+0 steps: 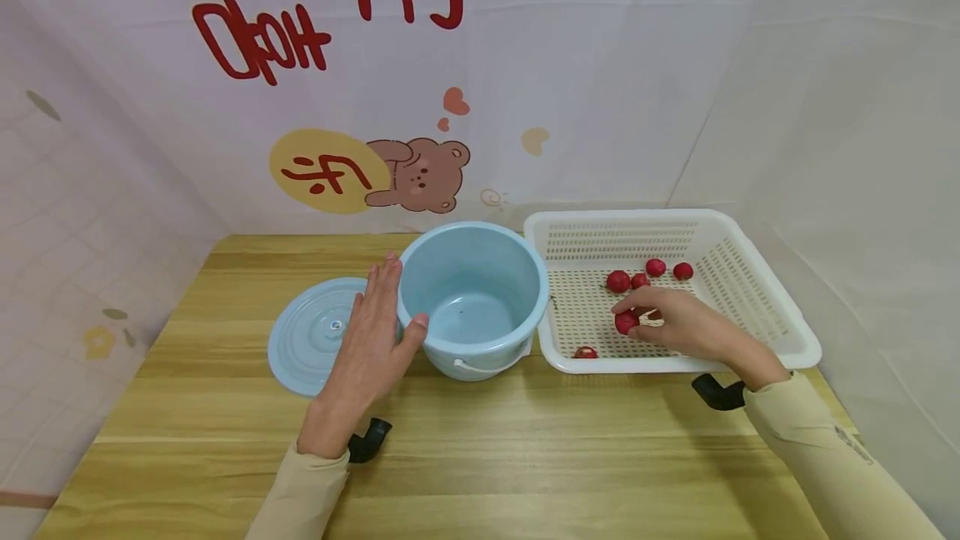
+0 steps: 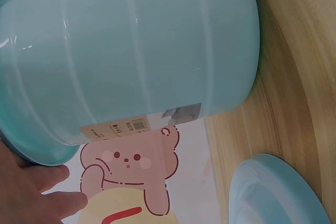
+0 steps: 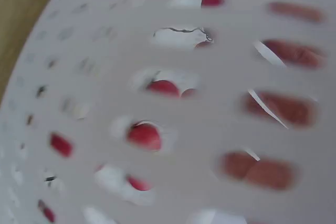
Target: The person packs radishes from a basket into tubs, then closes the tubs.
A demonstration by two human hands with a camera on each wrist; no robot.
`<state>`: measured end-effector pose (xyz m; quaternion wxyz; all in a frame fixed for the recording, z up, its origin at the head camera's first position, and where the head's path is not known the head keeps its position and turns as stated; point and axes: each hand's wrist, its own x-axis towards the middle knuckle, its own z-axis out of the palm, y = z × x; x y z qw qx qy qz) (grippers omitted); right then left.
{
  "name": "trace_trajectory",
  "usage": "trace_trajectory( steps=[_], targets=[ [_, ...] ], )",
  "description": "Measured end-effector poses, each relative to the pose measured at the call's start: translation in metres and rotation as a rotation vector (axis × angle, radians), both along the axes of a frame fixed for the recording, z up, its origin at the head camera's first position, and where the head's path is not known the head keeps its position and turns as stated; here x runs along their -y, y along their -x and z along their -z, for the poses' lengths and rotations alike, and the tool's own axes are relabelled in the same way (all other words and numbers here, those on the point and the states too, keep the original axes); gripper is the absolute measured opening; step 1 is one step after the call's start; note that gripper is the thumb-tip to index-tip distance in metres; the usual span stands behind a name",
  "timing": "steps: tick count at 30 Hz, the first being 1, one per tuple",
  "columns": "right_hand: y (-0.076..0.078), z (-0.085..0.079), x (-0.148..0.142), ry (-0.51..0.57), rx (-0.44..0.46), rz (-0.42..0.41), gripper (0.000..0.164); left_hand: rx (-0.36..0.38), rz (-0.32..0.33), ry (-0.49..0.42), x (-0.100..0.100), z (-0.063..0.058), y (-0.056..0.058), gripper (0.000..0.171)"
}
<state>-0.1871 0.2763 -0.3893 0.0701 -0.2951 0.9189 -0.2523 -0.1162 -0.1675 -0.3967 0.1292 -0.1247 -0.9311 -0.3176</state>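
Covering part of a pinched radish [image 1: 625, 324] is the right hand [image 1: 684, 325]; left hand [image 1: 371, 344], fingers extended, touches bucket [image 1: 480, 347].

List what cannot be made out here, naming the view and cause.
Head: part of the lid, behind the left hand.
Head: part of one red item, behind the right hand.
Left wrist: print on the label, too small.
Right wrist: parts of red items, behind the basket.

Cream sleeves [image 1: 832, 452] at seven and four o'clock before us, the latter bearing a grey marking [image 1: 854, 445], end beside curved black fittings [image 1: 370, 441].
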Motion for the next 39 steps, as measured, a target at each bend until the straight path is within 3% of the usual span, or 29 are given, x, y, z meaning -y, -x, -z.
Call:
trace_trajectory(
  steps=[12,21,29,35,39],
  targets=[
    [-0.021,-0.031,0.011,0.116,-0.153,0.036,0.034,-0.003,-0.005,0.000,0.000,0.000,0.000,0.079],
    [-0.034,-0.043,0.023,0.238,-0.195,0.071,0.042,0.004,-0.007,0.006,-0.001,-0.001,-0.001,0.078],
    [-0.044,-0.054,0.043,0.312,-0.309,0.077,0.045,0.002,-0.013,0.014,-0.001,-0.001,-0.001,0.078],
    [-0.049,-0.066,0.064,0.385,-0.331,0.092,0.043,0.004,-0.020,0.033,-0.001,-0.002,-0.001,0.080],
    [-0.051,-0.070,0.078,0.465,-0.325,0.055,0.045,0.005,-0.023,0.046,-0.001,-0.002,-0.001,0.080]
  ],
)
